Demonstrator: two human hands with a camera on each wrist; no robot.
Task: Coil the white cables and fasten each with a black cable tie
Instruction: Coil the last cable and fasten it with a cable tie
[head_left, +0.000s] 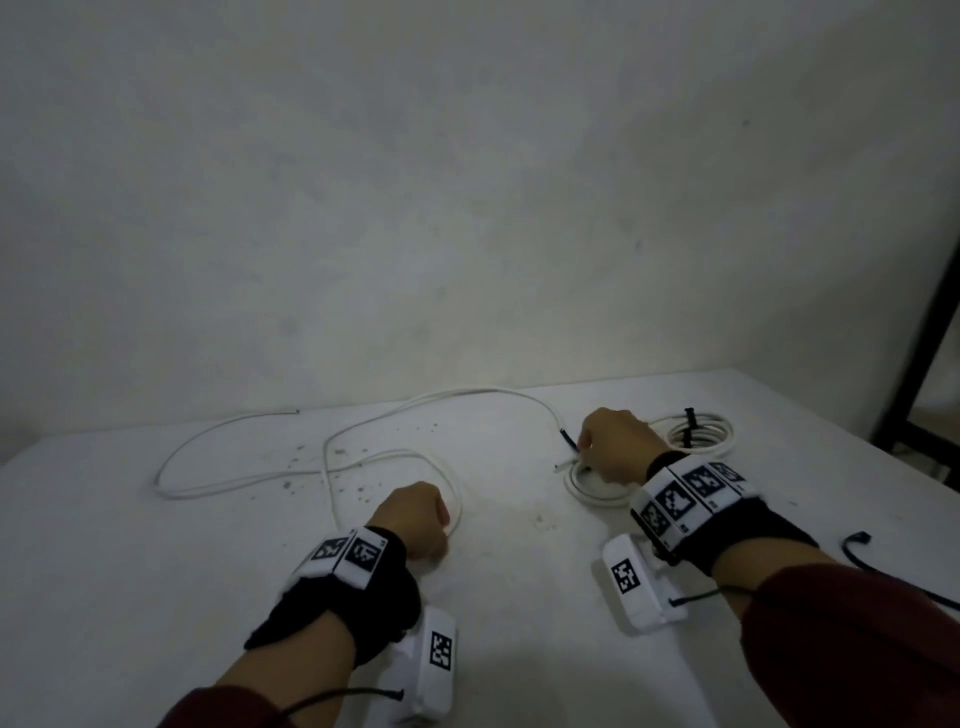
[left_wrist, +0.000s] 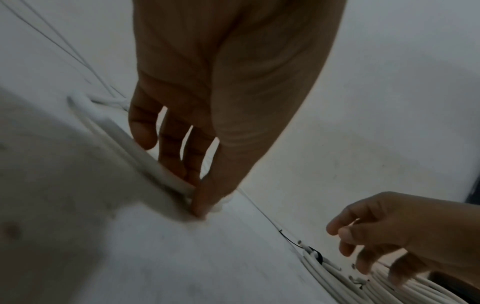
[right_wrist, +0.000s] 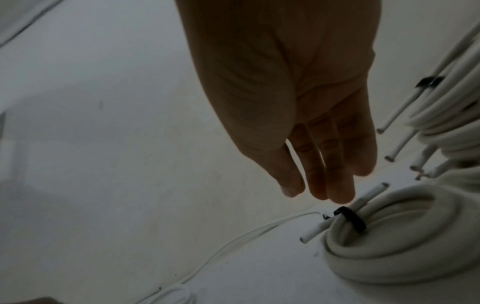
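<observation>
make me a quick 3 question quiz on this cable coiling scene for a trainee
1. True or false: the coil below the right hand already has a black cable tie round it.
2. What does the left hand touch? A) a loose white cable B) a black cable tie C) nothing
3. Fill in: in the head view, a second tied coil lies on the table just ____ the right hand.

Key: 1 true; 2 A; 3 beyond
</observation>
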